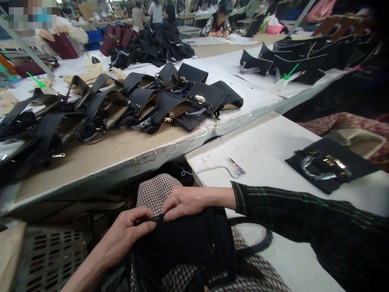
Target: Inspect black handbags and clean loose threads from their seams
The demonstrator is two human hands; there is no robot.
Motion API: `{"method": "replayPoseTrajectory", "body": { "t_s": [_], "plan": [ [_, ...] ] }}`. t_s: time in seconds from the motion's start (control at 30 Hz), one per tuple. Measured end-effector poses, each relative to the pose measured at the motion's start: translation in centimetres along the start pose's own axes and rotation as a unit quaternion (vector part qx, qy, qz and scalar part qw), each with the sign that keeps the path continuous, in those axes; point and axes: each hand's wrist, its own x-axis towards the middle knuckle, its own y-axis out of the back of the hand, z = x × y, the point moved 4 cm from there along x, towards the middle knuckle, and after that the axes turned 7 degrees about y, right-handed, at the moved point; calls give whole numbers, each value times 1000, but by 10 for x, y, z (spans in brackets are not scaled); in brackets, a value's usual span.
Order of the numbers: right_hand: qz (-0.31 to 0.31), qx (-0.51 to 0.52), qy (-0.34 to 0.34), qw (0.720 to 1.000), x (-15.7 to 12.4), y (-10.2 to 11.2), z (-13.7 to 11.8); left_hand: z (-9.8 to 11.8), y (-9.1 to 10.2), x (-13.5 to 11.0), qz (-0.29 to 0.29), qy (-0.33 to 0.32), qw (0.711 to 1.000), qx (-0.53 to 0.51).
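A black handbag lies on my lap over checked cloth. My left hand pinches a thin black strip at the bag's top edge. My right hand is closed on the same edge just to the right, fingers pressed down on the bag. My right arm wears a dark striped sleeve. A black strap of the bag curves out to the right over the white table.
A row of black handbags with gold clasps lies on the brown worktable ahead. One more black bag rests on the white table at right. A plastic crate sits lower left. Other people work at far tables.
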Motion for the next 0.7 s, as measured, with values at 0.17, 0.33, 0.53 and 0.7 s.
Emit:
{"method": "replayPoseTrajectory", "body": {
  "t_s": [0.17,0.33,0.53,0.7],
  "plan": [
    [6,-34,-5,999,4,-2,-2,6,0,-3,12,-27,997,71],
    [-29,-80,15,996,15,-6,-8,14,2,-4,53,-21,973,223],
    [-23,-117,28,992,18,-7,-14,16,5,-9,28,-12,967,251],
    [-7,-102,15,995,17,-6,-11,7,13,-14,-21,0,981,190]
  ]
}}
